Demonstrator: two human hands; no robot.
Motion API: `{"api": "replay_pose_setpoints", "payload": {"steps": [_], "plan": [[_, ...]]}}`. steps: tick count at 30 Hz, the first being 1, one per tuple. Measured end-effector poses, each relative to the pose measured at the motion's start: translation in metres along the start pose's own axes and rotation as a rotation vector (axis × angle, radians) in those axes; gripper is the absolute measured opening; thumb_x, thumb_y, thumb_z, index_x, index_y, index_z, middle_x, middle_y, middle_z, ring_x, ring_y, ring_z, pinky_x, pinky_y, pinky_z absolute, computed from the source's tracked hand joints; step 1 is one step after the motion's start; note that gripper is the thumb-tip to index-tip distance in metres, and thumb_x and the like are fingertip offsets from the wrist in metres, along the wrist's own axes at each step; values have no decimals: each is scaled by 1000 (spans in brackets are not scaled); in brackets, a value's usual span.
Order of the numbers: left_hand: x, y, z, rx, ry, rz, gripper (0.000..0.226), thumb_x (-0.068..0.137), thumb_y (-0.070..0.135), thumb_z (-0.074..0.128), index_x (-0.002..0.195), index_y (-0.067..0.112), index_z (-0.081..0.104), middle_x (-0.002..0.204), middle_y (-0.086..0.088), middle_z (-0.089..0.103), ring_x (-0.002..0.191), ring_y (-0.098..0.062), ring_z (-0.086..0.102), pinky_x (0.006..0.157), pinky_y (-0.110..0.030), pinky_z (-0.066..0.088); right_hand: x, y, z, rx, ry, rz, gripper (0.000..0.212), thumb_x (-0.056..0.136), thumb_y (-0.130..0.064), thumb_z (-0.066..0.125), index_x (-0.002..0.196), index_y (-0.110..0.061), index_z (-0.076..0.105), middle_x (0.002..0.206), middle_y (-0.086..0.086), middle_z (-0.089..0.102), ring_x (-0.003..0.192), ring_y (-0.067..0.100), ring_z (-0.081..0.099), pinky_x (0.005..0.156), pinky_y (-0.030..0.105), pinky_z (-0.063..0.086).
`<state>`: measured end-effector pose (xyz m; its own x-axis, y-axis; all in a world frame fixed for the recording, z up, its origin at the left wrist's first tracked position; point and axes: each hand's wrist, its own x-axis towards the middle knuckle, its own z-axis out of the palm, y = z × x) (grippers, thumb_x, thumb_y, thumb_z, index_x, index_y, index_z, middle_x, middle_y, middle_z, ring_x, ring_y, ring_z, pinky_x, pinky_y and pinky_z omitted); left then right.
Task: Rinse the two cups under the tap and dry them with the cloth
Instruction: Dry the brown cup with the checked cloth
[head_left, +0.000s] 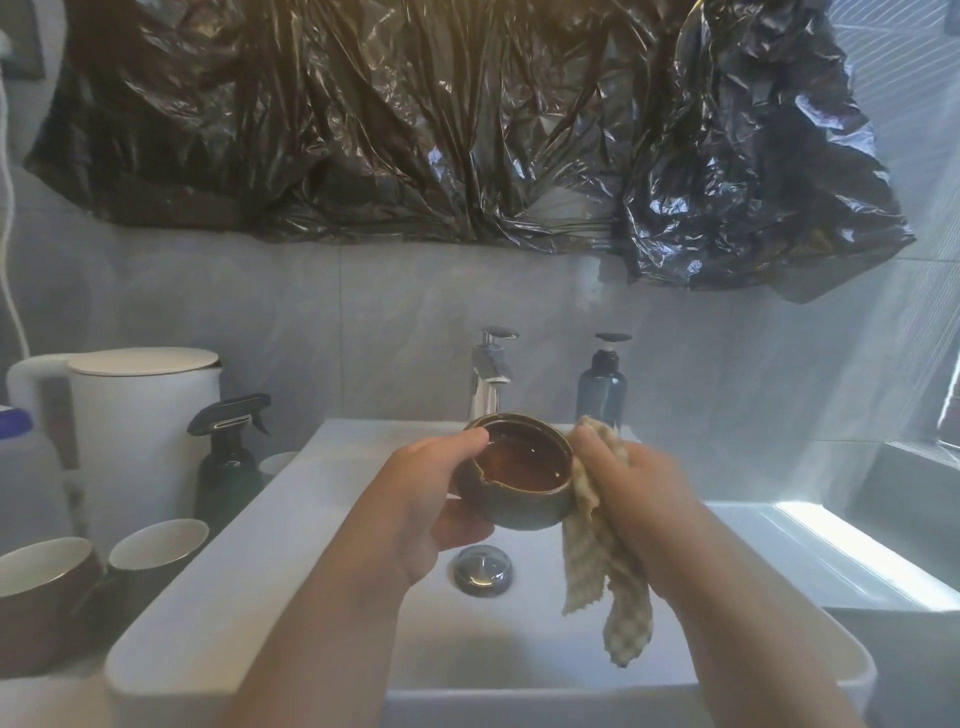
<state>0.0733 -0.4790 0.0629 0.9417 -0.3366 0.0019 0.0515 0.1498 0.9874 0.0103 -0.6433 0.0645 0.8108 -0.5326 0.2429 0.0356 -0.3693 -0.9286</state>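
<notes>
A small dark brown cup (519, 478) with a glossy inside is held over the white sink (291, 519), just below the chrome tap (488, 379). My left hand (431, 499) grips it from the left, thumb on the rim, fingers under the base. My right hand (623, 483) holds a beige checked cloth (597, 566) against the cup's right side, and the cloth's ends hang down into the basin. No water runs from the tap. A brown cup (44, 587) with a white inside and a dark cup (156, 551) stand on the counter at the left.
A white kettle (135, 415) and a dark spray bottle (228, 457) stand left of the sink. A blue pump bottle (602, 384) stands right of the tap. The chrome drain plug (483, 569) lies in the basin. Black plastic sheeting (415, 119) covers the wall above.
</notes>
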Motion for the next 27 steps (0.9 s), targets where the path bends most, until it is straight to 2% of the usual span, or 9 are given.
{"api": "replay_pose_setpoints", "payload": {"steps": [3,5,6,9,13,17,20,24,27], "plan": [[-6,-4,-3,-42,46,-21,20,95,30,63,97,11,69,90,-14,61,59,-25,66,52,-29,55,3,6,-5,243,6,175,30,91,-43,60,81,-18,71,66,-1,70,64,19,67,64,30,51],[-10,-3,-3,-52,85,-14,17,96,28,61,94,12,68,92,-14,62,65,-27,66,56,-31,56,5,13,-10,320,9,222,30,78,-40,64,88,-14,73,77,8,74,73,30,71,82,47,59],[-12,-2,-2,-56,102,-5,16,97,27,60,92,14,67,92,-13,61,68,-27,66,56,-31,56,5,14,-12,321,1,241,35,71,-36,61,94,-12,74,84,12,75,79,34,72,90,54,57],[-10,-1,-2,-59,160,14,15,98,27,58,89,17,65,96,-14,60,72,-26,64,54,-31,55,2,9,-13,306,-48,224,37,76,-23,56,107,-8,67,98,16,71,95,37,68,99,53,51],[-5,-6,-1,-62,180,23,17,98,30,56,90,21,68,100,-14,59,72,-24,63,45,-26,54,10,20,-10,201,-110,73,31,68,-26,59,92,-11,73,96,16,74,95,39,71,91,58,56],[-4,-7,0,-123,179,-38,21,98,31,55,106,17,69,108,-20,60,62,-21,72,45,-27,55,14,30,-13,193,-125,25,27,74,-32,66,92,-16,77,85,9,78,83,34,75,82,57,60],[-5,-12,-6,-190,211,-84,25,98,31,54,110,17,71,121,-25,65,60,-18,73,47,-28,55,9,31,-17,239,-107,54,12,86,-22,73,82,-11,77,77,8,77,76,32,76,73,50,61],[-3,-16,-14,-280,281,-152,22,99,31,52,97,21,72,100,-10,66,61,-16,69,53,-30,55,1,32,-13,259,-152,168,19,88,-28,71,85,-10,76,79,9,78,75,27,76,62,35,55],[0,-11,-29,-175,313,-119,23,101,24,49,104,20,72,98,-8,75,70,-16,73,55,-32,57,6,39,0,286,-171,241,29,81,-31,70,92,-5,75,88,21,76,85,42,72,73,53,59]]}}
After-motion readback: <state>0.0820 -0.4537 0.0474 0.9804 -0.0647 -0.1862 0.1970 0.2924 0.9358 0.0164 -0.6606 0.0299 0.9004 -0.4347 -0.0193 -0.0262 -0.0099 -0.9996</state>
